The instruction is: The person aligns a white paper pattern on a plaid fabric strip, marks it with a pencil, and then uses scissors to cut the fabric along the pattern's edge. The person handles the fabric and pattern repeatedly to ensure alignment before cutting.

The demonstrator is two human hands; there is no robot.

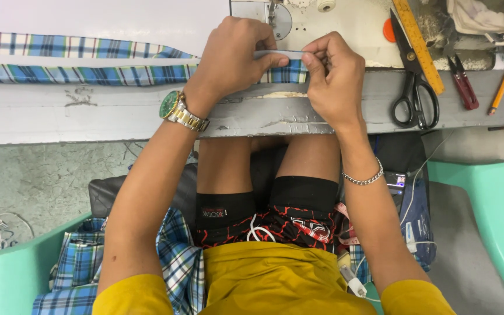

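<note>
A long strip of blue plaid fabric (pixel 88 74) runs along the sewing table (pixel 59 114) from the left edge to the middle. My left hand (pixel 234 55), with a green-faced wristwatch (pixel 173 106), pinches the strip's folded end. My right hand (pixel 333 73), with a silver chain bracelet (pixel 364 178), pinches the same fold from the right. Both hands meet just in front of the sewing machine (pixel 298 17), whose needle area is partly hidden behind my fingers.
Black scissors (pixel 412 87), a yellow ruler (pixel 418 44), red thread snips (pixel 462 81) and orange pencils (pixel 500 93) lie on the table's right. More plaid cloth (pixel 88 262) is piled on a green plastic chair (pixel 7 274); another green chair (pixel 497 204) stands at right.
</note>
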